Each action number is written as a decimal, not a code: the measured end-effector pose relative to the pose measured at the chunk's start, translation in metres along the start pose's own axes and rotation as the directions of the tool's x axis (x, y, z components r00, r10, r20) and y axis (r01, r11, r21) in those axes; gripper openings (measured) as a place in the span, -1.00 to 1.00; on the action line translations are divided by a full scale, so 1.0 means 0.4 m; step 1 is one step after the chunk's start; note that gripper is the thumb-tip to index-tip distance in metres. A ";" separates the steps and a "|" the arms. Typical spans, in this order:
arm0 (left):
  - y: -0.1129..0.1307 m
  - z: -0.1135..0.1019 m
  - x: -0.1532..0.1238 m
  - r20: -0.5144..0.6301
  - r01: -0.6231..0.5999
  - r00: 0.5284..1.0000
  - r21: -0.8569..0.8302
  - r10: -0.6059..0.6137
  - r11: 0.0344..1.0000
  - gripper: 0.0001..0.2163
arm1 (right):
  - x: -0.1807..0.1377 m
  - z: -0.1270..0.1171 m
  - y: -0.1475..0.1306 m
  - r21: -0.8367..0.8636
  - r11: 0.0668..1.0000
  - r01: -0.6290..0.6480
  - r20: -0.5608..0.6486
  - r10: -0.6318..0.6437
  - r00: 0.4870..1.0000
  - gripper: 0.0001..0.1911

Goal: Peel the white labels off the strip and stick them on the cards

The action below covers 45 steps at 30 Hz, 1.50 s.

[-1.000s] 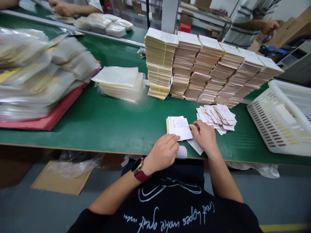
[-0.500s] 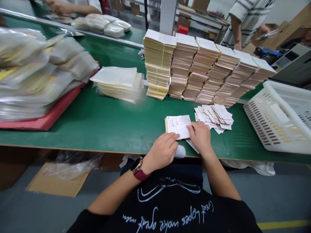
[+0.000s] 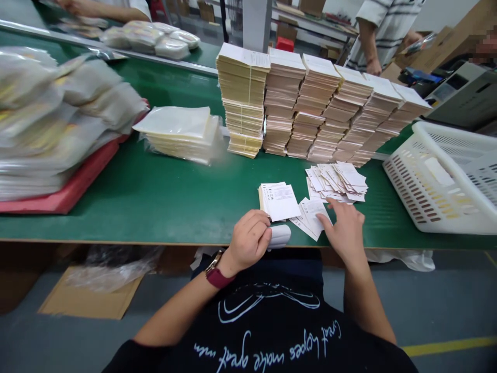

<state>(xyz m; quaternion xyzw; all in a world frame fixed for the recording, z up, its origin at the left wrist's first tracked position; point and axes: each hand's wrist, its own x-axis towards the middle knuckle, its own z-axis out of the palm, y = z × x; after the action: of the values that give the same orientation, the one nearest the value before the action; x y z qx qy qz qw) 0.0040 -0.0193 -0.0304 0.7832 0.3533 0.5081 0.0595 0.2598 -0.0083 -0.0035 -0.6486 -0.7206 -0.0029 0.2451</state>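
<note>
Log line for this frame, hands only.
left hand: at stack of printed sheets | right hand: fingertips on loose printed sheets | surface: green workbench

My right hand (image 3: 344, 230) has lifted off the small stack of printed leaflets (image 3: 276, 201) and moved right, its fingertips (image 3: 332, 203) now reaching to the loose pile of slips (image 3: 336, 181). Two loose sheets (image 3: 310, 218) lie uncovered beneath it. My left hand (image 3: 250, 235) has drawn back toward the bench edge (image 3: 116, 241).

Bright, even indoor light — soft shadows, blur across the plastic-wrapped packs (image 3: 58, 119), bowed edges.
</note>
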 end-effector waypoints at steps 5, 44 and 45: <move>0.001 0.002 0.006 0.010 0.042 0.999 -0.033 -0.042 0.999 -0.86 | -0.058 0.023 -0.131 0.556 0.798 0.232 0.074 -0.325 0.943 -0.65; 0.008 0.009 0.005 0.212 -0.097 0.976 0.204 0.053 0.974 -0.87 | 0.127 0.103 -0.137 0.573 0.808 -0.138 0.258 -0.018 0.966 -0.92; 0.008 0.011 0.005 0.223 -0.105 0.973 0.213 0.056 0.971 -0.87 | 0.126 0.105 -0.139 0.549 0.829 -0.110 0.241 -0.031 0.970 -0.91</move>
<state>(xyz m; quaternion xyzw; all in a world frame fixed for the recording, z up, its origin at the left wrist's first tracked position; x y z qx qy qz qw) 0.0096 -0.0193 -0.0296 0.8490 0.3674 0.3795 -0.0118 0.1912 0.0434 -0.0052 -0.5590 -0.7005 0.2908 0.3350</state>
